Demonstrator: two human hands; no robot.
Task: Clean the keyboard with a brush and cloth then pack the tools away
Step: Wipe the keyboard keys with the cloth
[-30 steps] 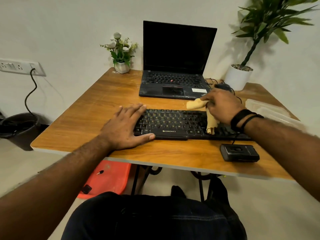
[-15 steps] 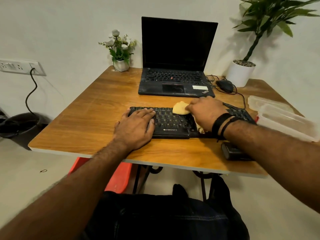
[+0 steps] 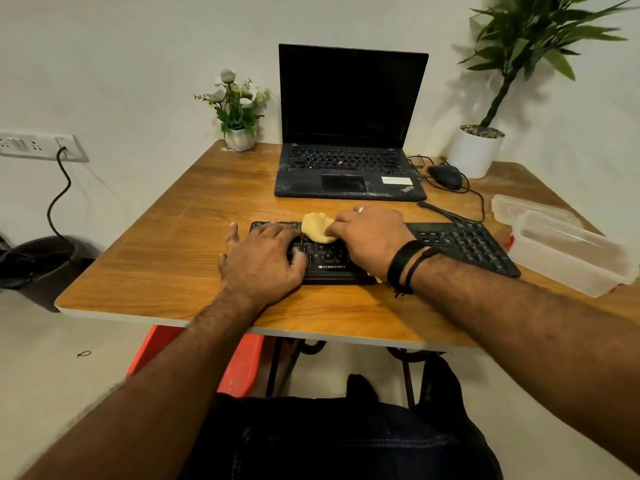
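the step in hand looks like the cloth wipe: the right hand [image 3: 369, 237] has its fingers curled over a bunched pale yellow cloth [image 3: 317, 227] and holds it down on the upper key rows of the flat black wired keyboard [image 3: 460, 242], left of its middle. the left hand [image 3: 265, 259] lies spread over the keyboard's left end, fingers fairly straight and holding nothing, thumb out over the wood, and seems to be pinning the board so it does not slide. the keyboard sits slantwise near the front of the wooden table [image 3: 166, 271], its right end just beside a clear plastic lidded box [image 3: 568, 261] at the table's right edge. no brush can be seen, so whether brushing is done cannot be told from here

behind the keyboard stand an open black laptop [image 3: 349, 126], a black corded mouse [image 3: 446, 175], a small white pot of white flowers [image 3: 239, 114] and a tall green plant in a white pot [image 3: 476, 154]

the next move, as i judge it, calls for drawing the cloth along the rows with light, even pressure while the left hand braces, then covering the bare right half; after that the cloth probably goes into the clear box
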